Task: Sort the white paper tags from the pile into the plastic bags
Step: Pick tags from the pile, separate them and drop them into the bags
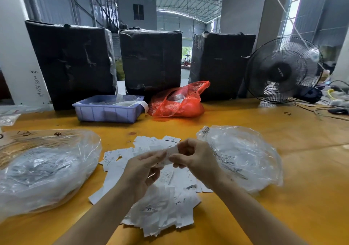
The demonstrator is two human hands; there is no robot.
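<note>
- Heap of white paper tags (pixel 160 205) in the middle of a yellow table (pixel 302 169), printed slips overlapping, some marked with sizes such as XS and XL.
- Just above the heap, left hand (pixel 143 171) and right hand (pixel 196 159) raised together, sharing one white tag (pixel 171 155).
- Left thumb and fingertips pinching the tag's near end, remaining fingers curled loosely beneath.
- Right thumb and forefinger pinching the far end, other fingers bent behind the paper.
- Left of the heap, large clear plastic bag (pixel 45 171) lying flat and bulging, white slips faintly visible inside.
- Right of the heap, second clear plastic bag (pixel 243 156), crumpled, printed lettering on its film, edge close beside the right wrist.
- Beyond the heap, pale blue plastic tray (pixel 107 111) with white material inside.
- Beside that tray, still beyond the heap, red plastic bag (pixel 179 101), slumped and part open.
- Farther behind the heap, three tall black wrapped parcels (pixel 151 59) standing in a row.
- Beyond the heap to the right, black table fan (pixel 283 69) at the table's back edge, cables lying near it.
</note>
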